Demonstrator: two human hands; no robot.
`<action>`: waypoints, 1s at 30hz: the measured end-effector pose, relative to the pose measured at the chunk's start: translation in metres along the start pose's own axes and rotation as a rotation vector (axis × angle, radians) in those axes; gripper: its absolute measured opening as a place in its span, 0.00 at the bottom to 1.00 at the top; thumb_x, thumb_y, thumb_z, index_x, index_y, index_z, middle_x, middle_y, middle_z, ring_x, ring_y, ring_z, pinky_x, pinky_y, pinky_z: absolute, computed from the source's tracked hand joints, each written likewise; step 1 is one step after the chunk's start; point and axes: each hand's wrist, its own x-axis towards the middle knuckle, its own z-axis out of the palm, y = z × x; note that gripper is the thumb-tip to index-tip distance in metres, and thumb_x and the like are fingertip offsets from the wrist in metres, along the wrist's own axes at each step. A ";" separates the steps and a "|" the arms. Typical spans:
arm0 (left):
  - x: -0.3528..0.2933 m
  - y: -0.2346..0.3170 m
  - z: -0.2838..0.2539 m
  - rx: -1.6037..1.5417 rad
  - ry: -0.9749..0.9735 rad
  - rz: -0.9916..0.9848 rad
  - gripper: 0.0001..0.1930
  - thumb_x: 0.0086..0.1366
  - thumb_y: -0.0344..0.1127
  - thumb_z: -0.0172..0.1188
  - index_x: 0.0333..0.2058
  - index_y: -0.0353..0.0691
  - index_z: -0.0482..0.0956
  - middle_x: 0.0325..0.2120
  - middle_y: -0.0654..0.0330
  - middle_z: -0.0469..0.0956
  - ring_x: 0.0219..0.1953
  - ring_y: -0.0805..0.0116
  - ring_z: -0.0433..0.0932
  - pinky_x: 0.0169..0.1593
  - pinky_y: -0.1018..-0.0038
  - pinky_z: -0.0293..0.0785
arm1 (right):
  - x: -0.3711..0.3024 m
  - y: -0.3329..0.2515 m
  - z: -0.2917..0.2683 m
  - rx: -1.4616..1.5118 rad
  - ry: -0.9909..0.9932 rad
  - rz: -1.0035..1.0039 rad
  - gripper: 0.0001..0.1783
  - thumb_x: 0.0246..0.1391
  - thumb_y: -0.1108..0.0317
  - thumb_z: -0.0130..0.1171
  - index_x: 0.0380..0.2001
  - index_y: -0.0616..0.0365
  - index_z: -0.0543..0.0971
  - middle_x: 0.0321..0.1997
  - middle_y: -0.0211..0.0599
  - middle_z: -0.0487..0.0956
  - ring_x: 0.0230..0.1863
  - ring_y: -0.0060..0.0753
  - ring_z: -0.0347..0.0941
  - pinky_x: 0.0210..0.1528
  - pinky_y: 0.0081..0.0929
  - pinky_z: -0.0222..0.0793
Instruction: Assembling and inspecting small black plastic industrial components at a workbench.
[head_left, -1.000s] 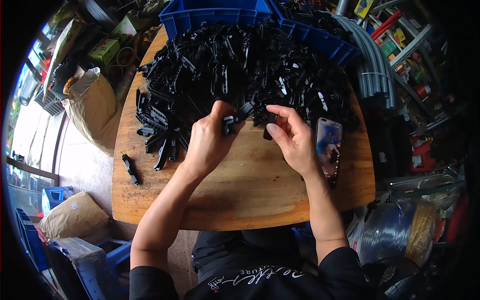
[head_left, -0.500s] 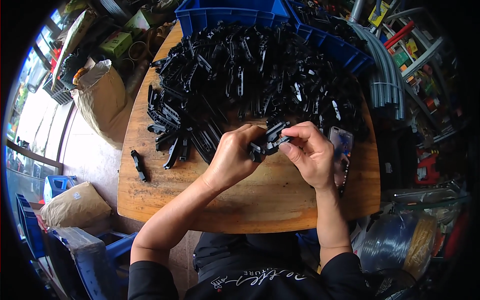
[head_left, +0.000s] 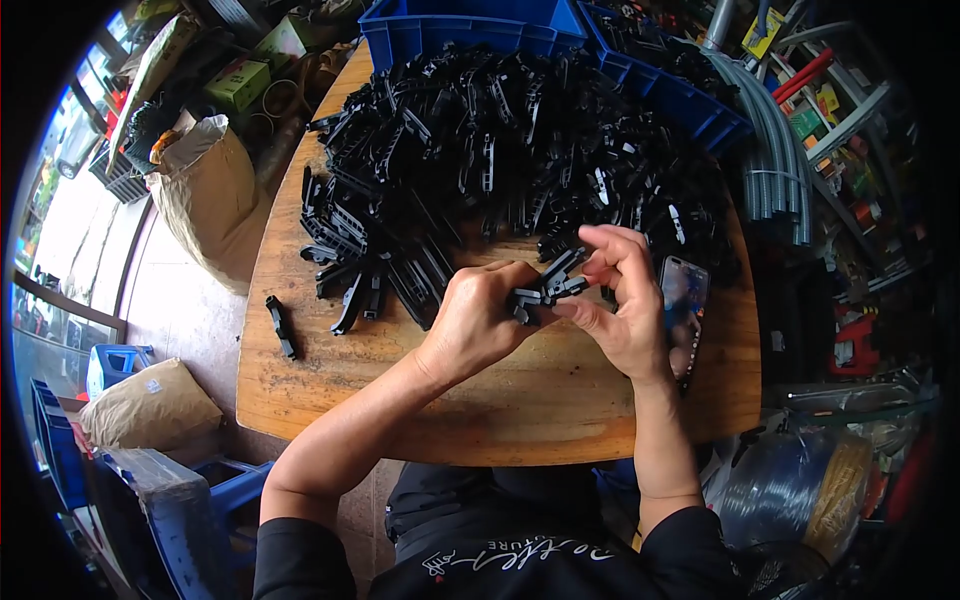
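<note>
Near the table's middle, my left hand is closed around a few black plastic parts, whose ends stick out past the fingers to the right. Beside those ends is my right hand, thumb and fingers spread apart. Its thumb tip lies close to the parts; whether it touches them I cannot tell. Beyond both hands spreads a large heap of similar long black plastic parts. One single black part lies apart at the table's left side.
A phone lies right of my right hand on the wooden table. Two blue crates stand at the back, holding black parts in the right one. Paper sacks sit on the floor at left; coiled grey tubing hangs at right.
My right hand's fingers have opened from a pinch on the black part and drawn slightly away. The left hand keeps its hold, with the parts turned a little.
</note>
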 end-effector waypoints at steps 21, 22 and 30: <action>0.007 0.000 -0.033 -0.511 -0.109 -0.278 0.10 0.55 0.33 0.64 0.35 0.36 0.78 0.21 0.63 0.76 0.25 0.75 0.76 0.30 0.78 0.70 | 0.047 0.003 -0.003 0.362 -0.216 0.171 0.18 0.49 0.56 0.65 0.29 0.61 0.74 0.25 0.28 0.72 0.28 0.15 0.67 0.30 0.16 0.64; 0.011 -0.006 -0.043 -0.613 -0.015 -0.277 0.10 0.56 0.33 0.63 0.36 0.36 0.77 0.23 0.63 0.77 0.26 0.75 0.76 0.31 0.78 0.71 | 0.060 0.009 0.005 0.089 -0.158 0.129 0.17 0.50 0.57 0.63 0.31 0.62 0.74 0.25 0.31 0.74 0.27 0.17 0.68 0.30 0.17 0.66; 0.021 -0.024 -0.052 -0.998 0.166 -0.150 0.12 0.52 0.26 0.59 0.37 0.37 0.75 0.27 0.64 0.73 0.32 0.73 0.74 0.37 0.76 0.71 | 0.096 0.053 0.064 -0.641 -0.273 0.239 0.22 0.45 0.61 0.63 0.38 0.69 0.72 0.32 0.54 0.78 0.39 0.49 0.76 0.42 0.39 0.72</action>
